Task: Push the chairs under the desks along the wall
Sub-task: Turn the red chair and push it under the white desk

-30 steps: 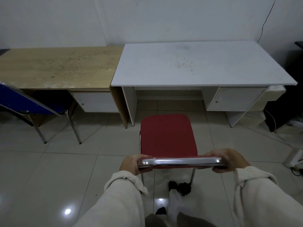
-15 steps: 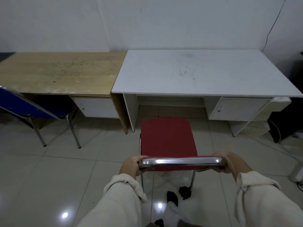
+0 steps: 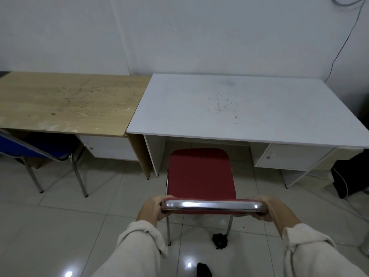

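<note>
Both your left hand (image 3: 151,208) and right hand (image 3: 268,209) stay clamped on the red chair's (image 3: 200,172) chrome backrest, and its seat front has now reached the white desk's (image 3: 239,108) edge, so keep pushing.

The red chair (image 3: 200,172) has a matt cloth seat and a polished chrome back rail (image 3: 212,205) that throws bright glints. At ten o'clock, the wooden desk (image 3: 67,102) shows pale grain, scuffed and speckled. The white desk (image 3: 239,108) at one o'clock looks smooth and matt, with dark specks. The floor tiles (image 3: 50,226) are glossy and mirror ceiling lights. At nine o'clock, the blue chair (image 3: 36,150) stands on shiny metal legs.
</note>
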